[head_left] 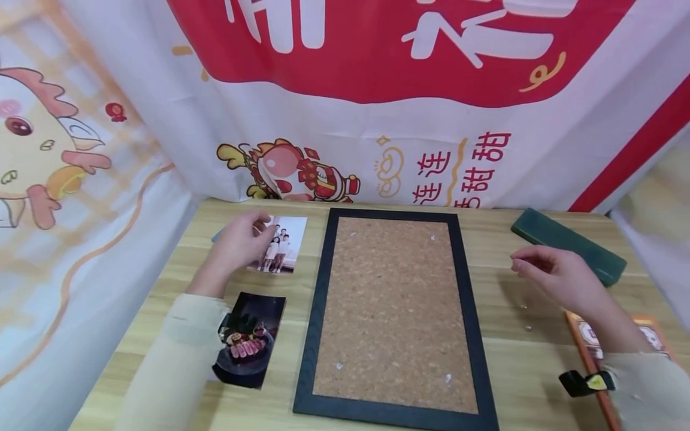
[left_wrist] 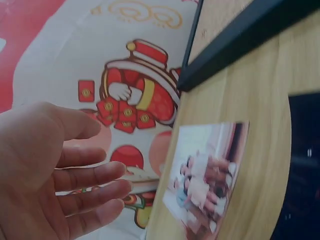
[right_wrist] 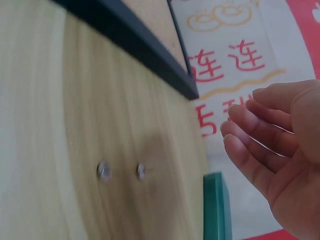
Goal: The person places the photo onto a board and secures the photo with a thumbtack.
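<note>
"Group photo [head_left: 280, 248], L side: how's it lie, & what're your hands doing?"

"Flat on the wood table [head_left: 523, 371], far L, just beside the black-framed corkboard [head_left: 396, 305]. Your L hand [head_left: 245, 236] hovers at the photo's L edge, fingers loosely bent & parted, gripping nothing. Your R hand [head_left: 557, 275] is on the R, near the green box [head_left: 582, 246]; fingers close together, thumb slightly apart, nothing visible btwn them."

"What could go wrong?"

"That photo looks thin, so if your fingertips press from above it'd prob. skid or crease; an edge hold seems safer. Your L sleeve [head_left: 172, 347] passes over the dark food photo [head_left: 250, 344], near L: a low arm could drag it."

"& on the R?"

"Two loose clear pins [head_left: 528, 328] lie on the table, just nearer than your R hand. A low sweep could scatter them or prick you, b/c they're see-through & easy to miss. Four similar bits [head_left: 448, 378] sit near the corkboard's corners, prob. pins too; a careless palm might catch one. Can't tell how firmly they're set."
</note>
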`<act>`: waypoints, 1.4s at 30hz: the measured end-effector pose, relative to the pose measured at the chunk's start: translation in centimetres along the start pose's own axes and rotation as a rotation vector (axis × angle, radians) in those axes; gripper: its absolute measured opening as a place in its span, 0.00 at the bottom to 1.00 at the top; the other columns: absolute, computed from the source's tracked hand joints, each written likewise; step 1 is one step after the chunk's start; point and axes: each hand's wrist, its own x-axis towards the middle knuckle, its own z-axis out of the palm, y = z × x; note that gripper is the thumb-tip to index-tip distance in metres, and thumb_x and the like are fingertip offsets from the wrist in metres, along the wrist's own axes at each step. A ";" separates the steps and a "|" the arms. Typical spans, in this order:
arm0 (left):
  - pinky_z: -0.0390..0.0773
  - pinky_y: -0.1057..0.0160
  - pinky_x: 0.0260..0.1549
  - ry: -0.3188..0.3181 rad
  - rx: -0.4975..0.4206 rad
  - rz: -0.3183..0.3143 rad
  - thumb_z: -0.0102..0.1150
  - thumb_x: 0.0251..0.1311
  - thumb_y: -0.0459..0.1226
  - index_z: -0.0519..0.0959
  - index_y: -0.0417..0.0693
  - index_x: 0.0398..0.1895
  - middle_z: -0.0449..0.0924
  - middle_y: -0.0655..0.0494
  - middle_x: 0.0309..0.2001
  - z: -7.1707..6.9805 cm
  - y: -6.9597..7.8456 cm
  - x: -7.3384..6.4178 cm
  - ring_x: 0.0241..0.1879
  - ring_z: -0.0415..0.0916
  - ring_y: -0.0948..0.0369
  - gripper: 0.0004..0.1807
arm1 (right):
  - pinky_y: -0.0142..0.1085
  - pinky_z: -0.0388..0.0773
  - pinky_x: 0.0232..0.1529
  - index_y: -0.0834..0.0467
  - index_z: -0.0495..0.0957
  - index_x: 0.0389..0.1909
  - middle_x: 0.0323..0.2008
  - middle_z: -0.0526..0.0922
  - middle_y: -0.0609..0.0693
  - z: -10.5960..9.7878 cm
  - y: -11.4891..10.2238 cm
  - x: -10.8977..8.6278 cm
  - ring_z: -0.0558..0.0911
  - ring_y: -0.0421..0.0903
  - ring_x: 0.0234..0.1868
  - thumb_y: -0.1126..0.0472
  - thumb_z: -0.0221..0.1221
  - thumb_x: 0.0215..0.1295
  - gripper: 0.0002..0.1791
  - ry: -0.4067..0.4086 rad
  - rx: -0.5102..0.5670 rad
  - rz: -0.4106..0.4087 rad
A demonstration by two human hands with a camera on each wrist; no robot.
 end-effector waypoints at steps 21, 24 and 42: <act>0.80 0.37 0.57 -0.146 0.192 -0.158 0.58 0.77 0.55 0.77 0.30 0.59 0.81 0.29 0.56 0.4 -5.3 1.2 0.53 0.78 0.39 0.33 | 0.29 0.79 0.33 0.63 0.83 0.60 0.49 0.87 0.59 0.3 4.3 -1.4 0.79 0.51 0.43 0.58 0.65 0.77 0.17 -0.142 -0.048 0.089; 0.81 0.40 0.54 -0.157 0.191 -0.173 0.59 0.76 0.57 0.77 0.31 0.58 0.82 0.31 0.55 0.7 -5.6 1.5 0.49 0.77 0.42 0.34 | 0.31 0.80 0.31 0.62 0.84 0.59 0.45 0.87 0.56 0.6 4.6 -1.7 0.79 0.49 0.39 0.59 0.65 0.77 0.16 -0.157 -0.044 0.100; 0.82 0.44 0.53 -0.212 0.187 -0.156 0.68 0.69 0.60 0.74 0.35 0.55 0.82 0.36 0.51 2.0 -6.0 2.4 0.47 0.79 0.45 0.36 | 0.35 0.89 0.32 0.64 0.84 0.55 0.39 0.85 0.53 2.4 4.4 -3.1 0.84 0.47 0.34 0.62 0.67 0.75 0.14 -0.258 0.041 0.192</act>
